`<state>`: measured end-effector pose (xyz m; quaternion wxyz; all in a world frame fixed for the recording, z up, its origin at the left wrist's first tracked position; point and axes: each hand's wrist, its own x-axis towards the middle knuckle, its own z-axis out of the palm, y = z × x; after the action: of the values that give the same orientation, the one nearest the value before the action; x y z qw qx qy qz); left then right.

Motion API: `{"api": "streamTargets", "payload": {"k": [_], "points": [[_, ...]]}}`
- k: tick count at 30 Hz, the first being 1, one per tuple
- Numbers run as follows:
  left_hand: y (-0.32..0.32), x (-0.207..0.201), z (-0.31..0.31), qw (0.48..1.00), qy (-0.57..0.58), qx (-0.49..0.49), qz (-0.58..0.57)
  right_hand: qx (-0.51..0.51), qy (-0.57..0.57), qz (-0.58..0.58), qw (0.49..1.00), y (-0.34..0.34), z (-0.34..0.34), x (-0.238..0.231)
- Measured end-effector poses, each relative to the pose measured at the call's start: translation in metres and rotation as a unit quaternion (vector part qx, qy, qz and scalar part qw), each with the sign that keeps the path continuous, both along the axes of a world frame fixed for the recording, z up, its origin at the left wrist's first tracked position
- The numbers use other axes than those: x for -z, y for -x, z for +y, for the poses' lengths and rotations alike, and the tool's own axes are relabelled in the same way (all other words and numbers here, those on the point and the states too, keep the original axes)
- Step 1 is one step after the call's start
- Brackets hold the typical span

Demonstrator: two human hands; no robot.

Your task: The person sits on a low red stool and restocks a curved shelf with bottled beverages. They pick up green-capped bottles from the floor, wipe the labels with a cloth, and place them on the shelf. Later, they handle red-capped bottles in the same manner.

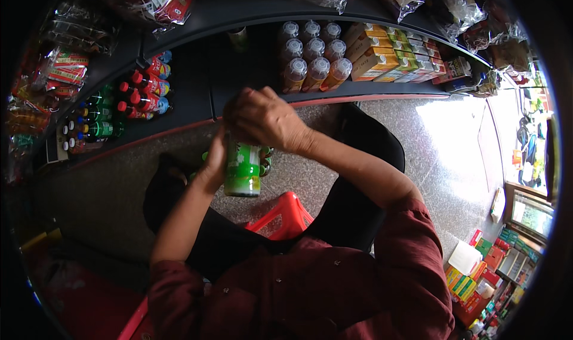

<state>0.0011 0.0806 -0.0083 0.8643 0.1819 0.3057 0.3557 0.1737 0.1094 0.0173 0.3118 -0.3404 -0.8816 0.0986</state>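
My left hand (216, 161) is closed around the side of a green-labelled bottle (243, 171), which stands about upright above the floor between my knees. My right hand (276, 120) is bent over the bottle's top with its fingers curled in. Something dark brown shows under those fingers, too shadowed to name. The bottle's neck and cap are hidden behind the hands. Behind the bottle, more green bottles (266, 162) show in part, low down near the floor.
Ahead, a dark shelf (191, 83) holds clear-capped orange drink bottles (318, 68), drink cartons (375, 62), red-capped bottles (143, 98) and green bottles (102, 128). Bagged goods (158, 2) lie on the shelf above. A red plastic stool (286, 214) stands between my legs. Boxes (468, 280) are at the right.
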Motion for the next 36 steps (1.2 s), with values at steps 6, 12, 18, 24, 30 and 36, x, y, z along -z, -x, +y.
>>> {"api": "streamTargets", "payload": {"k": [6,12,18,24,30,36], "points": [[0.012,0.015,0.005,0.994,-0.01,-0.049,0.1,-0.132,-0.021,0.007,0.991,0.021,-0.05,0.004],[0.031,0.029,0.007,0.98,0.088,0.128,-0.127,-0.229,-0.031,-0.005,0.973,0.025,-0.081,-0.002],[0.028,0.007,0.0,0.995,0.066,0.064,0.025,-0.18,0.045,0.012,0.983,0.022,-0.068,-0.003],[0.026,0.006,0.0,0.99,0.08,0.108,0.045,-0.135,-0.04,-0.05,0.989,0.013,-0.051,0.007],[0.021,0.016,-0.012,0.985,0.071,0.108,0.112,0.04,0.021,0.036,0.998,-0.005,-0.005,0.004],[0.016,0.003,-0.013,0.987,0.038,0.159,-0.002,0.082,0.038,0.113,0.989,-0.014,0.013,0.01]]}}
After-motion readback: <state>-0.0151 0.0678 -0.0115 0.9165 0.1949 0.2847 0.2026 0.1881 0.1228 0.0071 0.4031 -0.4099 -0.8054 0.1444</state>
